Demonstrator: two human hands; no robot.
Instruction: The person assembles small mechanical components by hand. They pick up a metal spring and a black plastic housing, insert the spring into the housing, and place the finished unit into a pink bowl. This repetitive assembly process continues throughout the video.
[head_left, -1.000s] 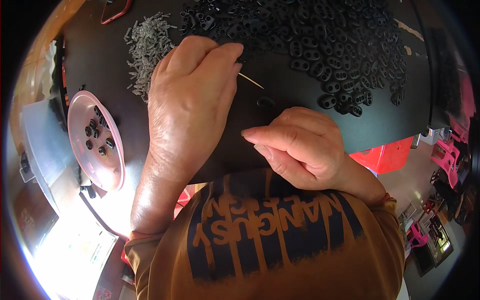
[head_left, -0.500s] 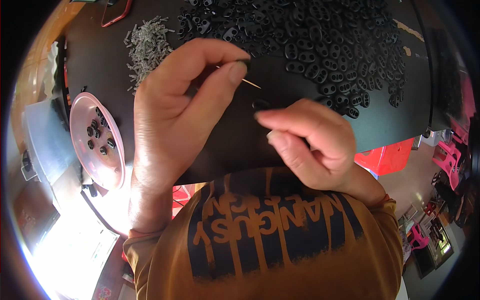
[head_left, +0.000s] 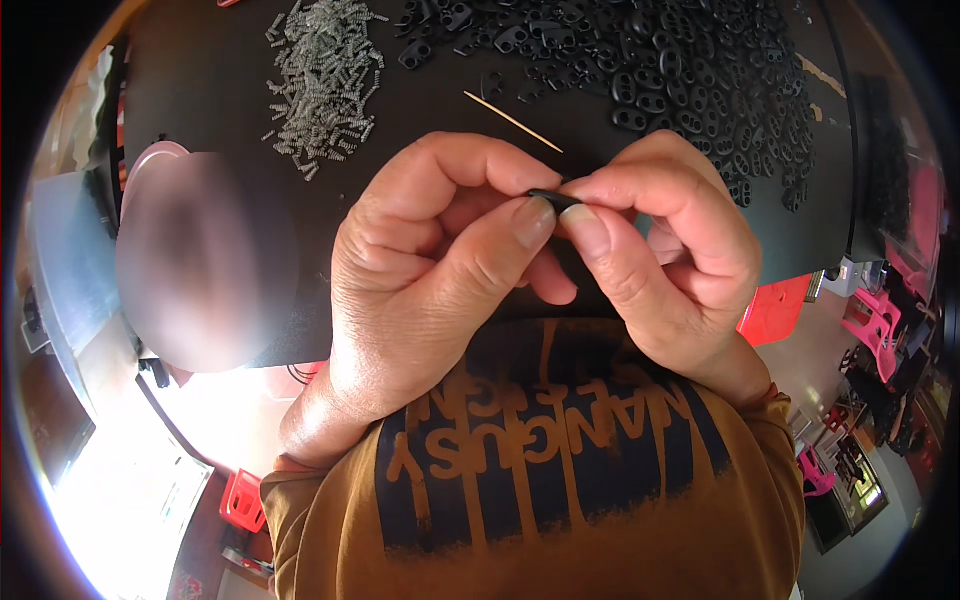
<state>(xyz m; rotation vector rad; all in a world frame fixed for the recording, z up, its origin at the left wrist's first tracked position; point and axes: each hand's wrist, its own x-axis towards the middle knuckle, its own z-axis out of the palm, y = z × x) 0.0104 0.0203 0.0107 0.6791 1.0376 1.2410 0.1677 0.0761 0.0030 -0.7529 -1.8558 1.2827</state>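
Observation:
Both hands meet over the table, pinching one small black plastic piece (head_left: pixel 553 199) that looks like part of a cord lock. My left hand (head_left: pixel 430 270) grips its left end between thumb and index finger. My right hand (head_left: pixel 665 240) pinches the other end the same way. Fingertips cover much of the piece, so its holes are hidden. Just beyond the hands a wooden toothpick (head_left: pixel 513 121) lies slantwise on the dark table (head_left: pixel 210 90).
A heap of small metal springs (head_left: pixel 325 85) lies at the back left. Many two-holed black plastic parts (head_left: pixel 690 75) spread across the back right. At the left, a pink bowl's rim (head_left: pixel 155 152) shows beside a blurred patch. Red plastic (head_left: pixel 775 310) stands past the right table edge.
My left hand has moved right and nearer, and my right hand has come up to it on the black piece. The toothpick, formerly at my left fingers, now lies on the table.

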